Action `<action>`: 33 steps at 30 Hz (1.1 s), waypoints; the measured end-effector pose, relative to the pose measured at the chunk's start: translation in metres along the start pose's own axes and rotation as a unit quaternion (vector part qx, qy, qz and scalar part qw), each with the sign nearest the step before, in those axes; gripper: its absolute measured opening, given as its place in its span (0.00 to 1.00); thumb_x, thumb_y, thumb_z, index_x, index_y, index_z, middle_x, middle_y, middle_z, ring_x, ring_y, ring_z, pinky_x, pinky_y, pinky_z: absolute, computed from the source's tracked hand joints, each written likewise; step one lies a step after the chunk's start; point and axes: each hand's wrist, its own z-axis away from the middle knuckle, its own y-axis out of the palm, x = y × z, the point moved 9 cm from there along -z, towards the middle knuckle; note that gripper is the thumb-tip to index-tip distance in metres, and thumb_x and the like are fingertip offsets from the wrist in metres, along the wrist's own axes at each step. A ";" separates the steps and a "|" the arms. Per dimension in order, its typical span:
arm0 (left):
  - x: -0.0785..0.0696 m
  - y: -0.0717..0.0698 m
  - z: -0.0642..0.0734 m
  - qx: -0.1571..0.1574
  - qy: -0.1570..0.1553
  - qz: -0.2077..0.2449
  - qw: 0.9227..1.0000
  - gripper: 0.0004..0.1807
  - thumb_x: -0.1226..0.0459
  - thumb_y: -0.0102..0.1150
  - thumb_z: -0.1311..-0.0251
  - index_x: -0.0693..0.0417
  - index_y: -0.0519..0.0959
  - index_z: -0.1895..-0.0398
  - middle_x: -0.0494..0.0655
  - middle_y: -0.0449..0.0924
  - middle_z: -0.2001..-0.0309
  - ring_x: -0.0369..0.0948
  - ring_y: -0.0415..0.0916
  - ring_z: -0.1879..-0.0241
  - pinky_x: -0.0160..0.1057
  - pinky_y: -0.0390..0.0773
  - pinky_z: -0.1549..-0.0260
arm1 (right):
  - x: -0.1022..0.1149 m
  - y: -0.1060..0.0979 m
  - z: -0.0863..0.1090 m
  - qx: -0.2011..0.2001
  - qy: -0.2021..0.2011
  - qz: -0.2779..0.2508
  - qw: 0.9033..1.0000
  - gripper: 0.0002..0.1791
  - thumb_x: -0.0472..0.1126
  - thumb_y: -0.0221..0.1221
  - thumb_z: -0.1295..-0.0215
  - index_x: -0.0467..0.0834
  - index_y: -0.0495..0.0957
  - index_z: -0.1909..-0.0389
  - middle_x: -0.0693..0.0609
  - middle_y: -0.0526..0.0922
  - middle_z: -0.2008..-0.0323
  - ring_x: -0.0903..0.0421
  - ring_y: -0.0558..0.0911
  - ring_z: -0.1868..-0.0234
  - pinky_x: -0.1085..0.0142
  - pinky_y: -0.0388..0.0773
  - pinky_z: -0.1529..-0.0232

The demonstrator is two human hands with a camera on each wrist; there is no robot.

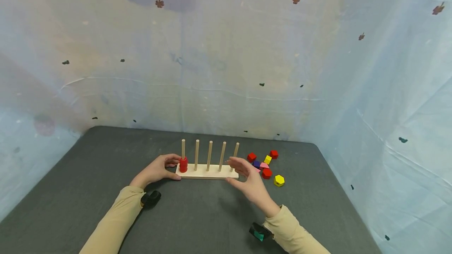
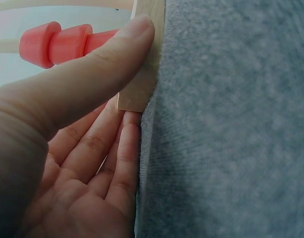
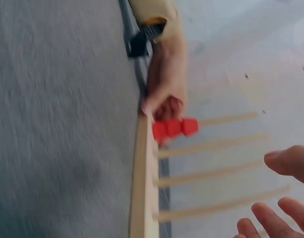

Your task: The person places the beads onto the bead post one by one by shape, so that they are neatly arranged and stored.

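A pale wooden peg board (image 1: 201,174) with several upright rods stands on the dark table. Three red beads (image 1: 183,164) are stacked on its leftmost rod, down at the base. My left hand (image 1: 157,169) holds the left end of the board: in the left wrist view the thumb (image 2: 127,47) lies along the front edge and the fingers reach behind the end. Around the right end hovers my right hand (image 1: 251,185), thumb and fingers spread apart with nothing between them. Its fingertips (image 3: 263,213) show apart from the rods in the right wrist view.
Several loose beads lie right of the board: a yellow hexagonal one (image 1: 279,180), a red one (image 1: 267,173), another red one (image 1: 252,157), a smaller yellow one (image 1: 268,159), plus purple and pink pieces. A patterned sheet (image 1: 212,69) hangs behind the grey table (image 1: 190,214).
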 end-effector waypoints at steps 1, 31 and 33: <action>0.000 0.000 0.000 0.001 0.002 0.000 1.000 0.42 0.57 0.80 0.63 0.59 0.72 0.41 0.53 0.76 0.46 0.51 0.73 0.46 0.54 0.71 0.44 | -0.001 -0.005 0.000 -0.005 0.001 0.004 1.000 0.30 0.30 0.65 0.42 0.35 0.68 0.38 0.36 0.73 0.42 0.41 0.72 0.40 0.45 0.66 0.39; -0.025 -0.002 0.013 0.011 0.028 0.020 0.999 0.38 0.65 0.77 0.57 0.65 0.71 0.40 0.60 0.74 0.44 0.56 0.72 0.45 0.55 0.72 0.46 | -0.114 -0.071 -0.013 0.010 0.025 0.200 0.980 0.29 0.29 0.69 0.48 0.37 0.74 0.43 0.44 0.80 0.50 0.47 0.79 0.50 0.51 0.77 0.49; -0.035 -0.003 0.018 0.013 0.029 0.018 0.999 0.38 0.65 0.76 0.57 0.66 0.71 0.41 0.61 0.74 0.45 0.57 0.72 0.46 0.55 0.72 0.46 | -0.114 -0.072 -0.014 0.005 0.020 0.216 0.976 0.28 0.29 0.69 0.48 0.37 0.75 0.44 0.46 0.80 0.51 0.48 0.79 0.51 0.52 0.77 0.50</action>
